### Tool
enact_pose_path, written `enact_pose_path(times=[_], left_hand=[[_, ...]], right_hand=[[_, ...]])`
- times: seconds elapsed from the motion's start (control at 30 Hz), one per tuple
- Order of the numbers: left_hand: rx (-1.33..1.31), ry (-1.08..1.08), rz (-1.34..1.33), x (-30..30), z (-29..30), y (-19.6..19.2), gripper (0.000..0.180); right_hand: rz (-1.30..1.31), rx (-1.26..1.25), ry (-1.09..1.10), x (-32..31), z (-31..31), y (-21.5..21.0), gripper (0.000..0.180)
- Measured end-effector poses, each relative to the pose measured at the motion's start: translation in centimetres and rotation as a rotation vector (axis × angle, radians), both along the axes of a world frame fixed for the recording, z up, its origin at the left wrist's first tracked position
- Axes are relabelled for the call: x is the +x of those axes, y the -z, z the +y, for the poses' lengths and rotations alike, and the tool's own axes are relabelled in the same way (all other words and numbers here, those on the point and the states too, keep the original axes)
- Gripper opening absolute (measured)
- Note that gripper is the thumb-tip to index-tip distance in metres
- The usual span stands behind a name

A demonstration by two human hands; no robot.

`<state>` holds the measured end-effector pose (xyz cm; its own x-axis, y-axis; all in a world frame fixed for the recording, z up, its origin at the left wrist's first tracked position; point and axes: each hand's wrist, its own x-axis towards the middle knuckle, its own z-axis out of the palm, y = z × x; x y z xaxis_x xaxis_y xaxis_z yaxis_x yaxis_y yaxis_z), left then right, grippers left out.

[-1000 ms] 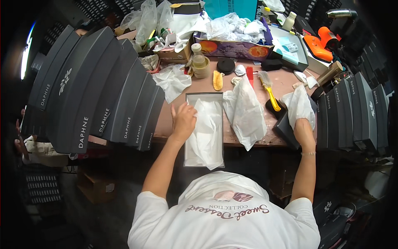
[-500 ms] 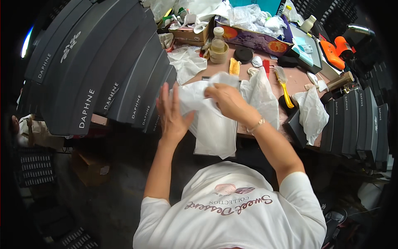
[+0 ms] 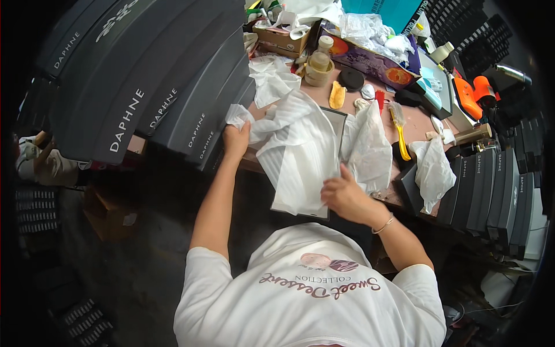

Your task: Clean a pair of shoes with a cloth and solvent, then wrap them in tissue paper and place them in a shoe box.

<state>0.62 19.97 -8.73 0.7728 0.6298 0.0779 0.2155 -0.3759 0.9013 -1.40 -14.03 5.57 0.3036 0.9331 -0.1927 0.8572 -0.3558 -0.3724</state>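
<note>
My left hand (image 3: 236,140) is closed on a crumpled end of white tissue paper (image 3: 238,115), beside the stack of dark boxes. This paper stretches right over a dark-edged shallow box (image 3: 337,120) at the table's near edge. White tissue paper (image 3: 300,179) covers most of the box, so its contents are hidden. My right hand (image 3: 350,199) is by the box's near right side, against the paper's edge. Its thumb stands away from the loosely bent fingers, slightly blurred, and nothing shows in them.
Dark grey shoeboxes (image 3: 173,98) are stacked at left, and more boxes (image 3: 480,185) stand at right. Loose tissue sheets (image 3: 370,150) lie beside the work. Further back are a yellow-handled brush (image 3: 399,130), a glue jar (image 3: 318,68), a yellow sponge (image 3: 337,95) and a purple carton (image 3: 364,61).
My left hand has moved slightly up and closed on the tissue paper's end. My right hand has let go of the paper and come down to the box's near right side. The paper now lies more spread out.
</note>
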Motion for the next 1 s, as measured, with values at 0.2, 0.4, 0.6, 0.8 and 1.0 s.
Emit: enact_pose_path(times=[0.2,0.4,0.6,0.8,1.0], left_hand=[[-0.118,-0.157,0.076,-1.4,0.8,2.6,0.031],[-1.255,-0.261,-0.112,0.2,-2.0,2.1,0.018],[-1.262,-0.263,-0.319,0.2,-4.1,-2.9,0.019],[-1.301,-0.293,-0.444,2.5,-6.0,-5.4,0.022],[-1.329,-0.306,-0.468,1.3,-4.9,-4.4,0.022]], right_hand=[[-0.394,0.571,0.407,9.3,-4.4,-10.8,0.026],[-0.742,0.207,0.927,20.3,-24.1,-4.3,0.04],[0.409,0.783,0.617,1.4,-7.2,-12.6,0.022],[-0.006,-0.103,0.479,-1.3,7.9,6.4,0.053],[-0.133,-0.11,0.413,-0.4,9.5,8.7,0.053]])
